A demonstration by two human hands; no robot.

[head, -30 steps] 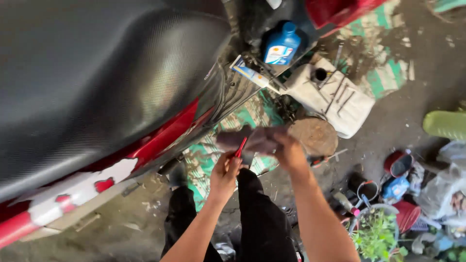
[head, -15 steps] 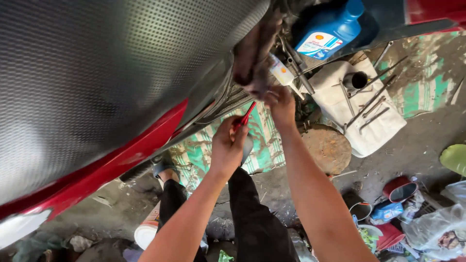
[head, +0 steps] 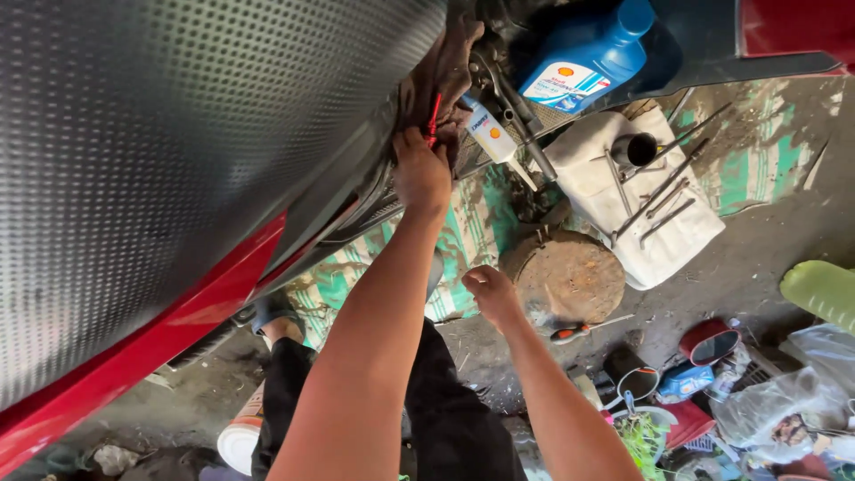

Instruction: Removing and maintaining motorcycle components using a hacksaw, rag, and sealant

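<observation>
My left hand [head: 420,174] reaches up under the black textured seat [head: 178,134] of a red motorcycle and grips a thin red tool [head: 434,116] against a dirty brown rag [head: 445,62] at the frame. My right hand [head: 488,292] hangs lower, fingers loosely curled, holding nothing, just left of a round rusty disc [head: 570,276] on the ground. A small white tube [head: 490,134] sticks out beside the rag.
A blue oil bottle [head: 588,58] sits at the top. A white cloth [head: 641,191] carries several metal tools and a black funnel [head: 637,147]. A screwdriver [head: 583,330] lies on the dirt. Cups, bags and a green bottle [head: 819,289] clutter the right. My legs stand below.
My head has moved closer under the seat. My right hand has let go near the rag and dropped down towards the rusty disc. My left hand has risen with the red tool.
</observation>
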